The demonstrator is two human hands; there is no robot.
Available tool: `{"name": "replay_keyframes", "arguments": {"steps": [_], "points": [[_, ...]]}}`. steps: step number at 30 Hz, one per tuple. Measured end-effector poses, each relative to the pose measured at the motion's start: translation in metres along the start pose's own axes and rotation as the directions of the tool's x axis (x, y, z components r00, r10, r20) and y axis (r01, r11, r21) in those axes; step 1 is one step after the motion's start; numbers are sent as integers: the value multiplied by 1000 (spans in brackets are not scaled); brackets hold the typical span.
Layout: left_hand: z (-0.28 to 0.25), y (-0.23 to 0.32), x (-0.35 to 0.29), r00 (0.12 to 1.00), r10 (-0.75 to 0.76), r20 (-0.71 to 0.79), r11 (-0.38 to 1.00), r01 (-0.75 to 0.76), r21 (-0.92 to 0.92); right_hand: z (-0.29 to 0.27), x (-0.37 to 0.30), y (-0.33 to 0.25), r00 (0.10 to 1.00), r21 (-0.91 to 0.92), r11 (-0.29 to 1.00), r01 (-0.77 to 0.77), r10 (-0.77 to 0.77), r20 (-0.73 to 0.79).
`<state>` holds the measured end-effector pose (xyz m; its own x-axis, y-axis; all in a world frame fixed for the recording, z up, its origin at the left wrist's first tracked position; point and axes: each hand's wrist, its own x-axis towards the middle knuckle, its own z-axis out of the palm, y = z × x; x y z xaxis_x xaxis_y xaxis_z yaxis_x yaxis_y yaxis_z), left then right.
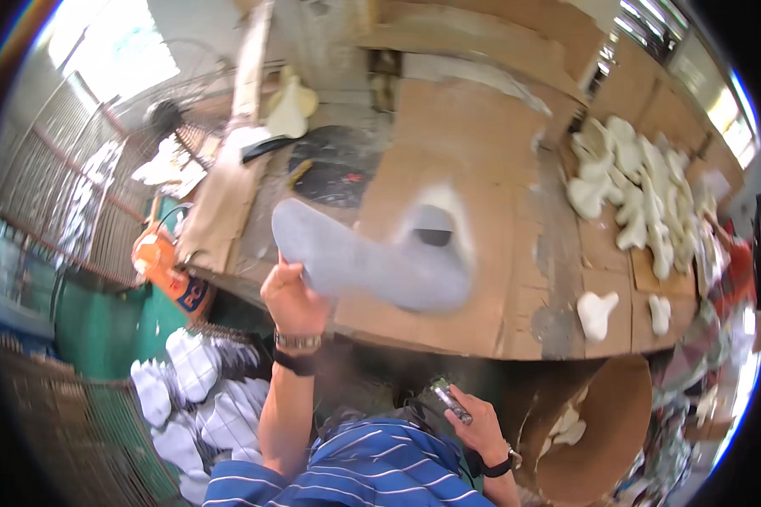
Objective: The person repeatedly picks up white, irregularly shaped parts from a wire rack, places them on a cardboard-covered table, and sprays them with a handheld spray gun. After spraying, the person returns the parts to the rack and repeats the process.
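My left hand (294, 297) pinches the near left edge of a smooth grey curved piece (359, 258) with two rounded lobes, holding it over the cardboard-covered bench. A dark half-round patch (434, 237) shows near its right end, with a pale blurred form (444, 203) behind it. Low and close to my body, my right hand (480, 420) is closed around a small silver, metallic-looking tool (451, 400). What kind of tool it is, I cannot make out.
Cream-coloured lobed pieces (621, 173) are heaped at the bench's right. A cardboard drum (604, 422) with pale pieces inside stands below. Grey padded pieces (216, 406) lie at lower left, near an orange container (165, 262). A black round patch (334, 169) marks the bench.
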<state>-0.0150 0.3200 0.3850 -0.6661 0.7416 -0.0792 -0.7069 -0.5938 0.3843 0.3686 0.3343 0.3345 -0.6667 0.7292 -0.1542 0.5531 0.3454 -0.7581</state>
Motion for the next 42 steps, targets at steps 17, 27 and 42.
{"name": "replay_keyframes", "arguments": {"steps": [17, 27, 42], "points": [[-191, 161, -352, 243, 654, -717, 519, -833, 191, 103, 77, -37, 782, -128, 965, 228, -103, 614], [-298, 275, -553, -313, 623, -717, 216, -812, 542, 186, 98, -134, 563, -115, 929, 352, -112, 819], [-448, 221, -869, -746, -3, -666, 550, -557, 622, 250, 127, -154, 416, -118, 897, 426, -79, 906]]}}
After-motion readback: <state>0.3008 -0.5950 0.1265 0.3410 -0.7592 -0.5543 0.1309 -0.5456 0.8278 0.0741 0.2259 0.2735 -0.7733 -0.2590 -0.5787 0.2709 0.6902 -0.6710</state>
